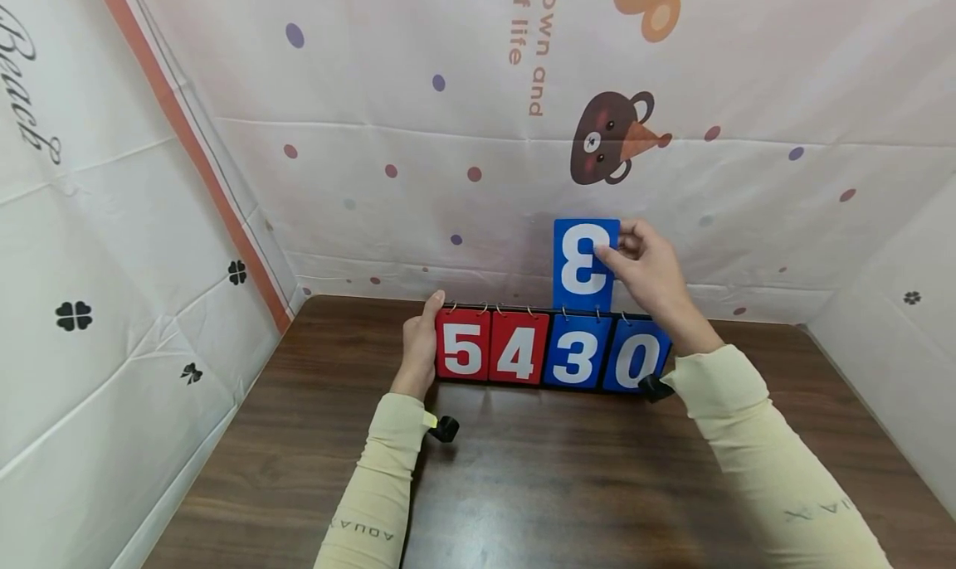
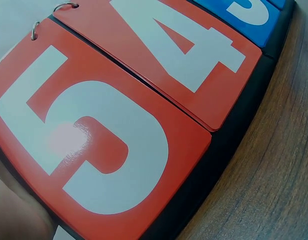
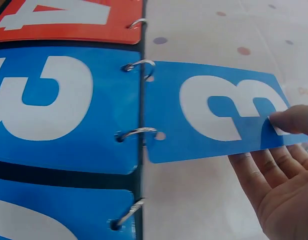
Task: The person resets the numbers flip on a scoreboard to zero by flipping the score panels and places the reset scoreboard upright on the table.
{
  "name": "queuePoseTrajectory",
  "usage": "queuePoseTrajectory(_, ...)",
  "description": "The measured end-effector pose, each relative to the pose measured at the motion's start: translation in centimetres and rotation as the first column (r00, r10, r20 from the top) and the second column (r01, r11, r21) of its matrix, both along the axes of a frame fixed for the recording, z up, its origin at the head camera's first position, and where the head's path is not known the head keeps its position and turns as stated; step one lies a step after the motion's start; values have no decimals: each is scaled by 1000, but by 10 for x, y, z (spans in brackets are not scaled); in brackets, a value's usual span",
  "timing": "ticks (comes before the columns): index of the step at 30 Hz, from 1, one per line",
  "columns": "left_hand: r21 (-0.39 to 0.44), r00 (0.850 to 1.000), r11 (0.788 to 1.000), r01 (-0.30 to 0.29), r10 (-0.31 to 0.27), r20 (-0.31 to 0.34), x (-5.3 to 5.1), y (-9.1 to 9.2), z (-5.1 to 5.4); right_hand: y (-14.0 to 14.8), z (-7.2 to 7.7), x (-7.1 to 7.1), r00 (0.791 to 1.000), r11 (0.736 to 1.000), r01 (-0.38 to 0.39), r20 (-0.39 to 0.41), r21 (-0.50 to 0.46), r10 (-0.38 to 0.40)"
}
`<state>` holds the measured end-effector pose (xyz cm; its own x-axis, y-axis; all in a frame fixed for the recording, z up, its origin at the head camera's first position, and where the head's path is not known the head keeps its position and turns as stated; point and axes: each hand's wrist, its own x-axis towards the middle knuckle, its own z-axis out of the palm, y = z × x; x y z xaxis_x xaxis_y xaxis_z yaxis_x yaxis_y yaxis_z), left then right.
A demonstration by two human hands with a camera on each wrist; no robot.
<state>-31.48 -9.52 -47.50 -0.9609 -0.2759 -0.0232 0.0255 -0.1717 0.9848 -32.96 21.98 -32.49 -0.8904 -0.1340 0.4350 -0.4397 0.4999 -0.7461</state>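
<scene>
A flip scoreboard with a black base (image 2: 234, 122) stands on the table. It displays a red 5 card (image 1: 463, 345), a red 4 card (image 1: 517, 347), a blue 3 card (image 1: 576, 350) and a blue 0 card (image 1: 635, 352). At its left end my left hand (image 1: 420, 341) holds the edge, the thumb pointing up; the other fingers are hidden. My right hand (image 1: 648, 272) pinches a raised blue number card (image 3: 166, 110) between thumb and fingers. This card stands above the third position, its 3 upside down, and still hangs on two metal rings (image 3: 139, 131).
The brown wooden table (image 1: 314, 461) meets a pale printed cloth backdrop (image 1: 358, 221) just behind the scoreboard. Another cloth wall (image 1: 149, 320) borders the left side. A small black device (image 1: 446, 429) sits at the left wrist, another black device (image 1: 656, 388) at the right.
</scene>
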Motion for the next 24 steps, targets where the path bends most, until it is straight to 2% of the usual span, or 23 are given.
queuePoseTrajectory(6, -13, 1000, 1000, 6, -6, -4, -1, -1, -2, 4, 8, 13, 997, 998, -63, -44, 25, 64)
queuePoseTrajectory(11, -12, 1000, 1000, 3, -3, -2, -1, -1, -1, 8, 14, 26, 992, 988, -86, -85, 124, 97)
queuePoseTrajectory(14, -10, 1000, 1000, -5, 5, -3, 0, 0, 0, 12, 17, 34, 979, 971, -130, -131, 198, 158)
queuePoseTrajectory(18, -8, 1000, 1000, -11, 11, -7, 0, 0, 1, 16, 17, 45, 951, 940, -191, -182, 281, 248)
queuePoseTrajectory(24, 3, 1000, 1000, -13, 13, -12, 0, 0, 0, 20, 13, 63, 922, 903, -228, -218, 365, 321)
